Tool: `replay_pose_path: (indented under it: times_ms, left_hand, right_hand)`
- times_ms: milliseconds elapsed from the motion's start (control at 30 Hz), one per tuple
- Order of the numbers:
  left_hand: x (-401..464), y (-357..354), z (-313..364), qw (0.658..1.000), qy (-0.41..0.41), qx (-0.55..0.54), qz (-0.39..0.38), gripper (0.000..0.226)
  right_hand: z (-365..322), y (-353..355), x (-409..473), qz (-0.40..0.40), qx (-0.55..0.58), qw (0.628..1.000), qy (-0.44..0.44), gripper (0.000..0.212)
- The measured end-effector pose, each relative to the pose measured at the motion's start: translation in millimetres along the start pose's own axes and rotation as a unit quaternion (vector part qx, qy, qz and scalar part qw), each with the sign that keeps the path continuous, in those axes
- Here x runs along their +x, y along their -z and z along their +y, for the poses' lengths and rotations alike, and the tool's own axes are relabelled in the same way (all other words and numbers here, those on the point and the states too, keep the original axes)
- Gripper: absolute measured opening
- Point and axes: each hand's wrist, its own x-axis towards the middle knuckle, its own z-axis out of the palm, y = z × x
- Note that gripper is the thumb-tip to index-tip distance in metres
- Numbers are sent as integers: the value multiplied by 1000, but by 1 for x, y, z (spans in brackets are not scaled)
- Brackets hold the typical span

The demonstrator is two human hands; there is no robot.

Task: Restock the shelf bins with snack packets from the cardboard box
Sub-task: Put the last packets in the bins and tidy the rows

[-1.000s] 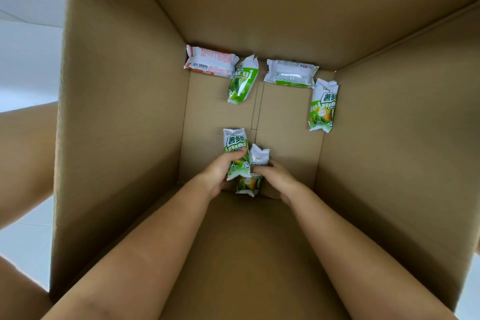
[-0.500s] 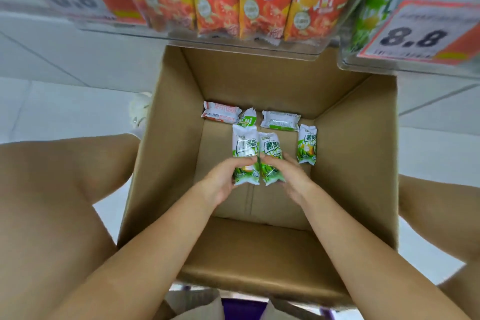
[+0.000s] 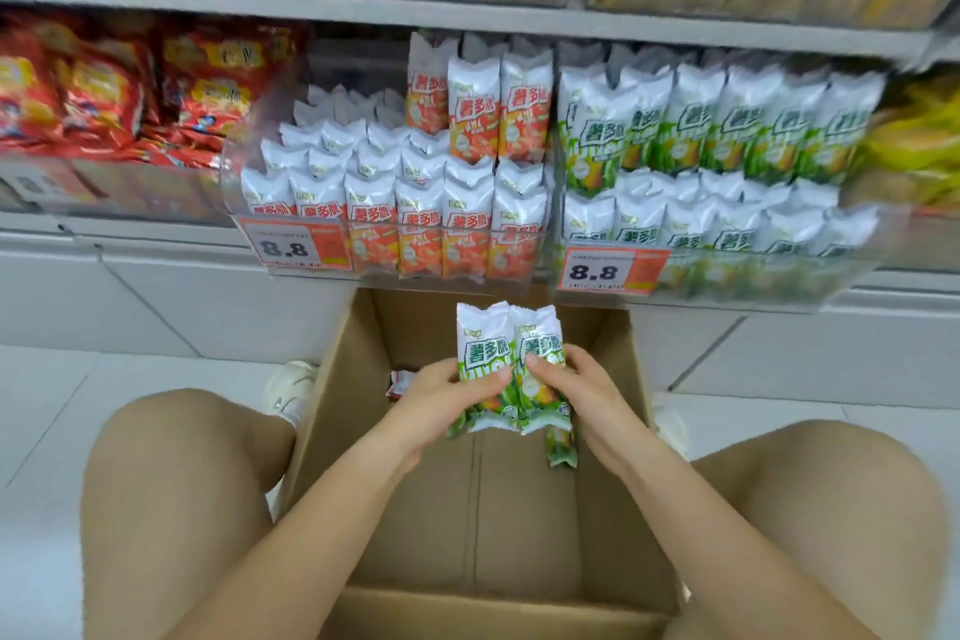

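Two green-and-white snack packets stand upright side by side above the open cardboard box. My left hand grips the left packet and my right hand grips the right packet. Another green packet and the corner of a red packet lie on the box floor, partly hidden by my hands. On the shelf ahead, a clear bin of green packets stands to the right of a clear bin of orange packets.
My bare knees flank the box on the white tiled floor. Red snack bags fill the shelf at the left, yellow bags at the right. An upper shelf with price tags runs overhead.
Both hands have lifted the two green packets from the box floor to above its rim. My head has tilted up, so the shelf bins are now in full view.
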Motion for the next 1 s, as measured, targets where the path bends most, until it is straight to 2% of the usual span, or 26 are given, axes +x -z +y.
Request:
replay_pose_path:
  times_ms: [133, 233, 300, 367, 567, 700, 800, 900, 1000]
  left_hand:
    - [1, -18, 44, 995, -92, 31, 28, 44]
    - [3, -39, 75, 987, -139, 67, 37, 42]
    - [3, -54, 94, 976, -169, 124, 48, 41]
    - [5, -65, 111, 958, -203, 188, 68, 46]
    - [33, -71, 178, 934, -253, 225, 111, 50]
    - [53, -74, 218, 918, -263, 252, 158, 94]
    - [71, -80, 232, 899, -289, 267, 191, 94]
    - [87, -84, 234, 856, -323, 339, 218, 83]
    - [102, -85, 233, 776, -348, 463, 248, 74]
  right_hand:
    - [-35, 17, -15, 76, -45, 993, 78, 63]
    - [-57, 36, -27, 109, -51, 984, 127, 54]
    - [-71, 47, -35, 130, -57, 979, 147, 58]
    - [-85, 61, -40, 170, -94, 966, 172, 71]
    - [-146, 109, -29, 265, -183, 919, 226, 70]
    - [-185, 123, -10, 262, -205, 909, 253, 73]
    - [-202, 124, 5, 264, -235, 899, 259, 83]
    - [-207, 125, 20, 261, -259, 896, 250, 83]
    - [-204, 126, 32, 242, -269, 902, 235, 82]
